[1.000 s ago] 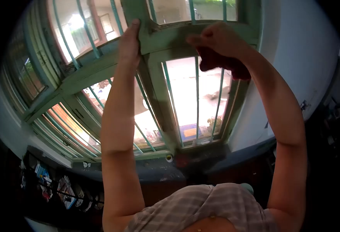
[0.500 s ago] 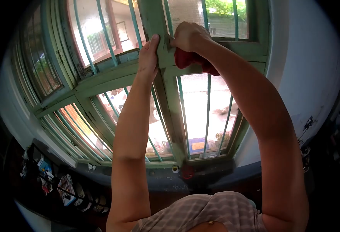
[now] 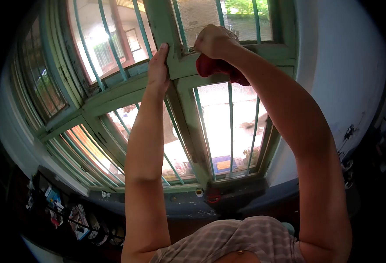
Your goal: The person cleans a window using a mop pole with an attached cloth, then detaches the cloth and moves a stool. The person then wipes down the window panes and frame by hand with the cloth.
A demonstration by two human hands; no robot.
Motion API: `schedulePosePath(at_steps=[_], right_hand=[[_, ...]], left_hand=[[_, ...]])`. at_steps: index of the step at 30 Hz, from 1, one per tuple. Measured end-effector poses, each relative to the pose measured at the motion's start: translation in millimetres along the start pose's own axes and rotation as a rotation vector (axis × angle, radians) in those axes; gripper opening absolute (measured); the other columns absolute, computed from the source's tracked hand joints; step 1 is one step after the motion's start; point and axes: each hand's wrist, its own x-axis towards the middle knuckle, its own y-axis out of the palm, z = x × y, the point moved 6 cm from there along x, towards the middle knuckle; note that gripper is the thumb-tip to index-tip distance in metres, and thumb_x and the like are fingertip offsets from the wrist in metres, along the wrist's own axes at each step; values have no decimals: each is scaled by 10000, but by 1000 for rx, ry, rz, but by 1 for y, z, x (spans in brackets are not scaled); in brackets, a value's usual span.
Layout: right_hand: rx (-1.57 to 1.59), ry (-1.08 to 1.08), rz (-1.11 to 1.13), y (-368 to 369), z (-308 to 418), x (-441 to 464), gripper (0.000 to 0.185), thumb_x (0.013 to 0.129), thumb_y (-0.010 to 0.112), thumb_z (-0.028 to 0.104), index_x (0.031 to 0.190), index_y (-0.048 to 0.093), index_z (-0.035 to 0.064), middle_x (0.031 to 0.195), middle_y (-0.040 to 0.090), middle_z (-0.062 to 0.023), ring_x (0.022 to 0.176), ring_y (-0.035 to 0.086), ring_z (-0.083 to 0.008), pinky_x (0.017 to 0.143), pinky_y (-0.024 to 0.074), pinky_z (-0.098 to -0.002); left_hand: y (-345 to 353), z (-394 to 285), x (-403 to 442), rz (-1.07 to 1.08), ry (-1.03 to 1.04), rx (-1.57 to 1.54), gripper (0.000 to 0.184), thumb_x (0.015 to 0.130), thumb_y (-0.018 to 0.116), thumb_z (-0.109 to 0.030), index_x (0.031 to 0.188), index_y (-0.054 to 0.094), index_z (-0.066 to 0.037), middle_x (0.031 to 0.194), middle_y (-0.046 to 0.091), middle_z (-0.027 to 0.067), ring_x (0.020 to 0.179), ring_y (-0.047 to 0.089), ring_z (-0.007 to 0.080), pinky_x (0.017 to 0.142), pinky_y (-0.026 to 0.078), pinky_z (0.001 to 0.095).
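Note:
A red cloth [image 3: 215, 66] is bunched in my right hand [image 3: 215, 41], and part of it hangs below my fingers. That hand is closed at the lower rail of the upper right window pane [image 3: 199, 15], with the wrist bent. My left hand [image 3: 158, 70] grips the edge of the green wooden window frame [image 3: 166, 26], thumb pointing up; its other fingers are mostly hidden. Thin green bars [image 3: 231, 127] cross the panes behind both hands.
On the lower ledge [image 3: 241, 190] stand a small round container [image 3: 199, 192] and a red ring-shaped object [image 3: 213, 196]. A shelf with papers and boxes [image 3: 78, 219] is at lower left. A pale wall [image 3: 329, 87] rises on the right.
The window has shifted slightly left in view. My right hand with the red cloth has moved a little right along the frame, away from the upright post. My left hand keeps its grip.

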Motion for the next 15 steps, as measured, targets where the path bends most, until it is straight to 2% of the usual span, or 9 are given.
schedulePosePath(at_steps=[2,5,8,11,15], right_hand=[[18,-61,-47,6,-6,7,252,675,674,302,862,704,135,940,661,-91,884,625,-272,802,483,-351],[52,-192,-103,2,9,1,299,659,696,315,898,695,136,953,658,-84,896,620,-269,814,480,-348],[25,-177,-127,7,21,5,315,664,686,297,935,676,137,956,651,-79,912,611,-276,829,471,-356],[-73,-183,-88,5,36,-1,329,724,665,274,1009,645,112,994,641,-127,932,617,-277,814,483,-372],[-113,-151,-131,13,37,9,299,680,656,265,951,656,139,936,643,-103,920,603,-288,834,460,-386]], left_hand=[[2,-2,-2,9,3,-1,386,893,526,-346,1051,551,5,975,598,79,848,566,151,755,470,280],[-1,-1,-1,39,-23,75,500,913,467,-367,1210,449,34,1161,529,135,1021,528,220,900,416,336],[2,-3,-4,64,-17,65,512,911,472,-369,1224,432,34,1183,514,138,1045,513,223,914,405,340],[9,-9,-11,28,-16,9,373,926,468,-319,1081,543,12,996,594,67,873,552,148,796,448,276],[7,-5,-9,56,-52,-26,375,927,466,-317,1091,540,12,1000,593,65,875,551,151,795,446,274]])
